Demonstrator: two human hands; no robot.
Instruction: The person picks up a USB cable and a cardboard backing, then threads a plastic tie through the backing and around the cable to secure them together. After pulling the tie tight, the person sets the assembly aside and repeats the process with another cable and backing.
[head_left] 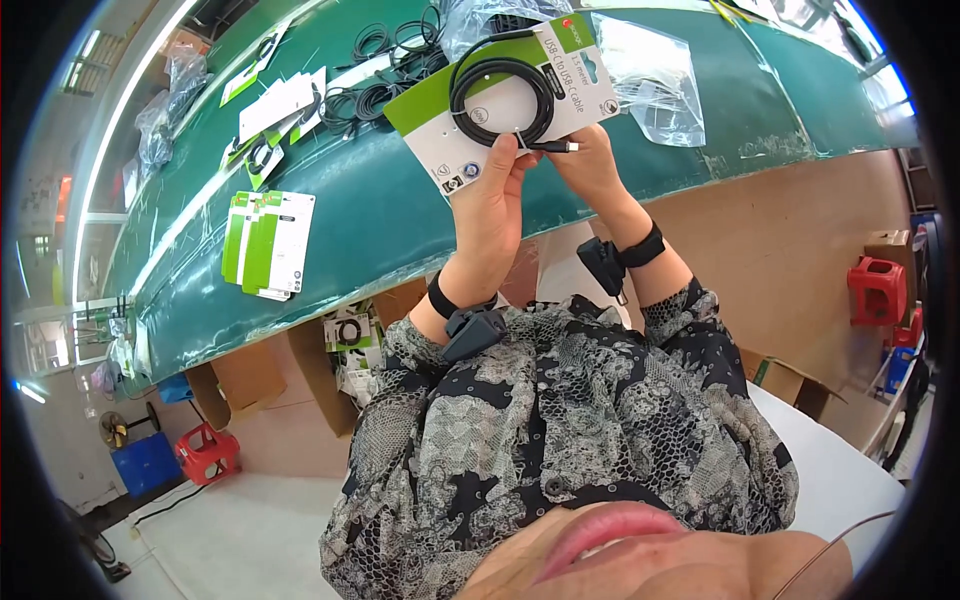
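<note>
Patterned sleeves lead up to the left hand [487,205] pinching the light, bendy backing card [500,95] at its lower edge, while the right hand [590,160] grips the springy coiled cable [500,85]'s plug.

A long green table [420,215] was seen, and a stack of green and white cards [268,243] was laid flat near its front edge on the left. More cards [278,105] and loose black cables [385,65] were spread farther back, and clear plastic bags [650,85] were left on the right side of the table. Under the table, brown cardboard boxes [300,375] were kept, a small red crate [207,452] and a blue box [145,462] were set on the floor at the left, and another red crate [878,290] was seen at the far right.
</note>
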